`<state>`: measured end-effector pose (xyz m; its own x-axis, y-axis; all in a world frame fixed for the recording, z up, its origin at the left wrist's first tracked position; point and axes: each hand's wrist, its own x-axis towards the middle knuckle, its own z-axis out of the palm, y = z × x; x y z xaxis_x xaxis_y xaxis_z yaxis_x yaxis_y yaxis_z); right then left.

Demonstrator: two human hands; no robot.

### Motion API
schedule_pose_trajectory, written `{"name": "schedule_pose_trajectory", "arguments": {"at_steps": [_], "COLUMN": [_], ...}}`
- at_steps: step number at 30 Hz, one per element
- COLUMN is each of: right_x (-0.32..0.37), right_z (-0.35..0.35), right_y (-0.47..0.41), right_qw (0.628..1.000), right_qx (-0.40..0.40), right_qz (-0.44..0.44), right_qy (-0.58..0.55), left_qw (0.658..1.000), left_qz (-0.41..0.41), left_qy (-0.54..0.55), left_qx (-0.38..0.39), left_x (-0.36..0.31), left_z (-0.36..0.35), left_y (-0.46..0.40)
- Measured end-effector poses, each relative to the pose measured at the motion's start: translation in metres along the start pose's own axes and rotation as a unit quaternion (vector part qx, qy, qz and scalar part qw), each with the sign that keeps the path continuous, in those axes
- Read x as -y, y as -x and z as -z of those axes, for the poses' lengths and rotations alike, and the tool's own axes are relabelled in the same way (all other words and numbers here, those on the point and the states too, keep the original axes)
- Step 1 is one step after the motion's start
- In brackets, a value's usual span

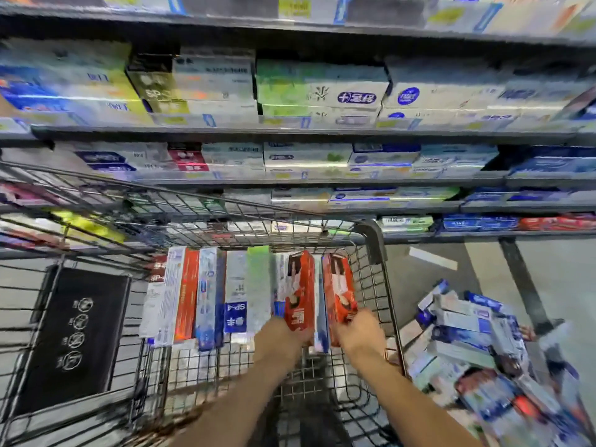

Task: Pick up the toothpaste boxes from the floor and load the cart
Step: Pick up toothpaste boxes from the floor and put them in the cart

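Two hands work inside the black wire shopping cart [392, 304], seen from the single head view. My left hand [283, 340] has its grip closed on the near end of a red toothpaste box with a portrait panel [300, 291], standing it on edge. My right hand [361, 330] grips a second red box [340, 291] the same way, with a thin pale box between the two. Both join a tidy row of upright toothpaste boxes in white, red, blue and green [213, 295] lined side by side along the cart's far end; I judge they stand on edge to pack tightly and leave room for more.

Just right of the second red box runs the cart's wire side wall, so that hand has little room to move sideways; lifting straight up looks the cleaner way out. Nearer me, the wire floor of the basket is bare, open room for another row. A black folding child-seat panel [74, 340] sits to the left.

Outside the cart, low on the right, a loose heap of blue, white and red toothpaste boxes [477, 343] lies on the grey floor, not yet loaded. Stocked store shelves [290, 133] rise behind, blurred.
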<state>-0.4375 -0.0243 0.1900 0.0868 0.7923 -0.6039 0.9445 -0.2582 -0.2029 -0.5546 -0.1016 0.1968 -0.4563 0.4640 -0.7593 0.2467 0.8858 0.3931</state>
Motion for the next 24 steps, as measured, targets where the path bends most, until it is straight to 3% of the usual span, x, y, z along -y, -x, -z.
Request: {"name": "schedule_pose_trajectory", "arguments": {"at_steps": [9, 16, 24], "right_x": [0.001, -0.002, 0.019], "right_z": [-0.044, -0.049, 0.029], "right_y": [-0.047, -0.041, -0.006], "right_qw": [0.997, 0.997, 0.986], "right_qx": [-0.029, -0.039, -0.044], "right_qz": [-0.02, -0.001, 0.156], "right_qy": [0.066, 0.072, 0.045], "left_qw": [1.0, 0.997, 0.975], "left_qz": [0.009, -0.044, -0.169], "left_qy": [-0.005, -0.058, -0.143], "left_qx": [-0.012, 0.014, -0.025], "left_x": [-0.008, -0.005, -0.045], "left_z": [-0.06, -0.062, 0.023], "left_y": [-0.057, -0.061, -0.018]}}
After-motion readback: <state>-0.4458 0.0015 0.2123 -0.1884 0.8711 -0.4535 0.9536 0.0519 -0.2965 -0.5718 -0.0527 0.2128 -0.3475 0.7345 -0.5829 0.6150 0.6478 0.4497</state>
